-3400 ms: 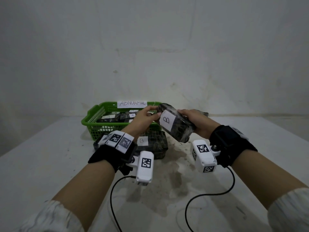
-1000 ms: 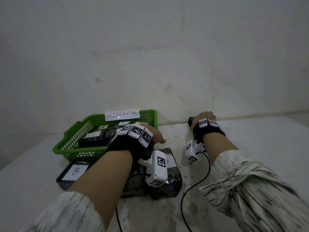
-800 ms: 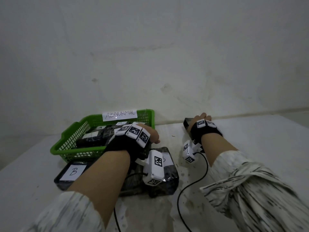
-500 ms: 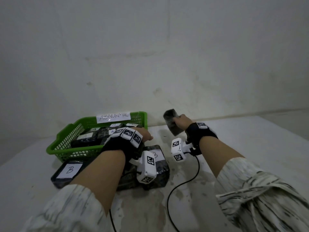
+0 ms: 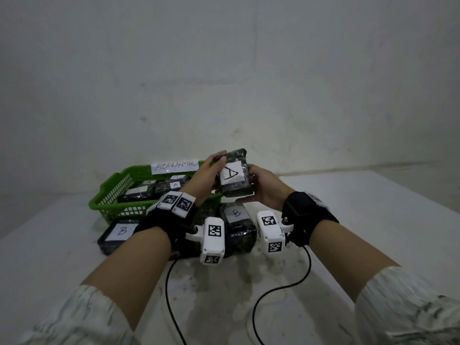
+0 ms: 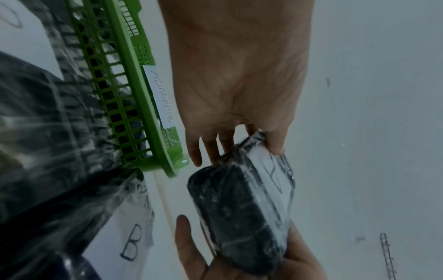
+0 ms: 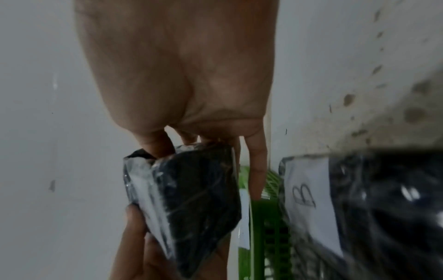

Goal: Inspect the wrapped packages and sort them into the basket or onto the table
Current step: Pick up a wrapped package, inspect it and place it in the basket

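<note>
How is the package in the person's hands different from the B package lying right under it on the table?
The held package has an A on its label; the B package shows a B. The held package is up in the air, gripped by the left hand and right hand; the B package lies flat on the table, untouched. Both are dark, wrapped in shiny clear film, with white paper labels.

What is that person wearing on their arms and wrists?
Each wrist has a black strap: left wrist strap, right wrist strap. A white box-shaped camera hangs under each, the left camera and the right camera, both printed with black-and-white square code markings. White marker tags sit atop the left strap. A thin black cable trails from each camera. The sleeves are white with grey streaks, pushed up.
</note>
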Motion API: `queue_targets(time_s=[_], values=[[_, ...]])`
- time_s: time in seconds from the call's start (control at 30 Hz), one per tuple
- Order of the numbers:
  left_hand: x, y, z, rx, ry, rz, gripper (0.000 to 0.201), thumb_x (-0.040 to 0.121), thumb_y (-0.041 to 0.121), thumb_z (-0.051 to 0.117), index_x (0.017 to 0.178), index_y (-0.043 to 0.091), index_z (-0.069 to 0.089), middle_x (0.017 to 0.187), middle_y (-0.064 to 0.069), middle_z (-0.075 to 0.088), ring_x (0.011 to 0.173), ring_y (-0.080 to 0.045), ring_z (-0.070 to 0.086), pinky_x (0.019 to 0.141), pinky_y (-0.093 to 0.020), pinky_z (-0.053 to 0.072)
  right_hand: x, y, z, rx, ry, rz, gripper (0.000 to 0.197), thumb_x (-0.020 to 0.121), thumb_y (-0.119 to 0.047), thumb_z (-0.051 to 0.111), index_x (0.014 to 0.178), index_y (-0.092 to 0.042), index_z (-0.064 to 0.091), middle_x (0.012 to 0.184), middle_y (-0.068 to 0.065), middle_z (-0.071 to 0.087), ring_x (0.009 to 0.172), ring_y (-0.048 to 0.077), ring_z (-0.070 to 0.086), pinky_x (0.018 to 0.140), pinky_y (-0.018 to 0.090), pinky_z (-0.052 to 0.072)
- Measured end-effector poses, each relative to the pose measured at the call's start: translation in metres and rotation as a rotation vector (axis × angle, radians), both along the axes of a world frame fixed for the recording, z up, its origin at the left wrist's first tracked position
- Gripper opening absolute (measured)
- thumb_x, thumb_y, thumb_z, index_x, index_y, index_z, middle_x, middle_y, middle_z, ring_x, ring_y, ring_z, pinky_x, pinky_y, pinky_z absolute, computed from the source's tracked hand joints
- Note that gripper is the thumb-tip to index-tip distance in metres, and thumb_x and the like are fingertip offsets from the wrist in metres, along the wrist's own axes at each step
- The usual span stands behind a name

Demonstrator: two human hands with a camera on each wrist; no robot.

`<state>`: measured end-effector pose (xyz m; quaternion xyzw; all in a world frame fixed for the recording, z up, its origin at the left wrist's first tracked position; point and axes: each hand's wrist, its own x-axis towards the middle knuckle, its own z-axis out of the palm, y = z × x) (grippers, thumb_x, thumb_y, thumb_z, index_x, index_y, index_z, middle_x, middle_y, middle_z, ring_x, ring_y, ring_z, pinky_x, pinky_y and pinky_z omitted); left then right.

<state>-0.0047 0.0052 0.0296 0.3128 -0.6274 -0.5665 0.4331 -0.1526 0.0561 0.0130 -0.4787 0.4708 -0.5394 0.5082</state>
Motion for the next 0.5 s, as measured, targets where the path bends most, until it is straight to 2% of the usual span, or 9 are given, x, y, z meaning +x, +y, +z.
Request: queue_targets(time_s=[0.03, 0.13, 0.17, 0.23, 0.33, 0.43, 0.5], values=[[0.006, 0.002, 0.000, -0.012, 0.014, -0.002, 0.032, 0.100, 0.020, 0.042, 0.132, 0.017, 0.047, 0.102, -0.001, 0.062, 0.085, -0.015, 0.062, 0.063, -0.026, 0.056, 0.006, 0.002, -0.001, 0.005, -0.018, 0.008, 0.032, 0.099, -0.033, 0.038, 0.115, -0.016, 0.060, 0.114, 0.013, 0.062, 0.101, 0.030, 0.062, 0.073, 0.040, 0.056], [0.021, 0.005, -0.004, -0.068, 0.003, 0.006, 0.033, 0.098, 0.018, 0.047, 0.131, 0.020, 0.050, 0.110, -0.009, 0.062, 0.088, -0.018, 0.063, 0.072, -0.029, 0.056, 0.023, 0.004, -0.001, 0.001, -0.028, 0.009, 0.051, 0.093, -0.062, 0.038, 0.120, -0.025, 0.061, 0.111, 0.006, 0.066, 0.106, 0.026, 0.064, 0.082, 0.045, 0.057], [0.025, 0.005, -0.005, -0.077, 0.000, 0.011, 0.033, 0.098, 0.018, 0.049, 0.131, 0.021, 0.051, 0.113, -0.011, 0.062, 0.090, -0.019, 0.064, 0.073, -0.029, 0.056, 0.029, 0.004, 0.000, -0.012, -0.006, 0.002, 0.053, 0.091, -0.065, 0.039, 0.121, -0.026, 0.060, 0.112, 0.006, 0.067, 0.108, 0.026, 0.064, 0.086, 0.047, 0.056], [0.030, 0.007, -0.006, -0.081, 0.004, 0.024, 0.034, 0.097, 0.019, 0.050, 0.131, 0.022, 0.051, 0.119, -0.013, 0.061, 0.093, -0.020, 0.064, 0.076, -0.029, 0.057, 0.040, 0.003, 0.000, -0.053, 0.046, -0.029, 0.053, 0.092, -0.061, 0.043, 0.124, -0.021, 0.058, 0.117, 0.007, 0.067, 0.109, 0.027, 0.065, 0.090, 0.049, 0.054], [0.034, 0.008, -0.005, -0.076, 0.034, 0.030, 0.035, 0.097, 0.018, 0.049, 0.133, 0.020, 0.051, 0.124, -0.013, 0.060, 0.098, -0.019, 0.063, 0.081, -0.030, 0.056, 0.050, -0.004, -0.001, -0.099, 0.063, -0.107, 0.053, 0.096, -0.052, 0.045, 0.127, -0.010, 0.052, 0.121, 0.012, 0.065, 0.106, 0.027, 0.066, 0.089, 0.044, 0.054], [0.036, 0.009, -0.005, -0.112, 0.036, 0.031, 0.036, 0.098, 0.015, 0.047, 0.134, 0.018, 0.049, 0.127, -0.014, 0.058, 0.100, -0.018, 0.062, 0.084, -0.029, 0.056, 0.055, -0.004, 0.001, -0.101, 0.051, -0.148, 0.051, 0.097, -0.049, 0.045, 0.128, -0.008, 0.048, 0.121, 0.009, 0.063, 0.105, 0.022, 0.066, 0.088, 0.039, 0.055], [0.037, 0.009, -0.004, -0.135, 0.033, 0.031, 0.037, 0.098, 0.016, 0.047, 0.135, 0.018, 0.048, 0.127, -0.012, 0.058, 0.100, -0.014, 0.063, 0.078, -0.023, 0.056, 0.055, -0.002, 0.003, -0.097, 0.053, -0.136, 0.048, 0.097, -0.048, 0.047, 0.126, -0.010, 0.052, 0.115, 0.006, 0.066, 0.100, 0.019, 0.066, 0.087, 0.041, 0.054]])
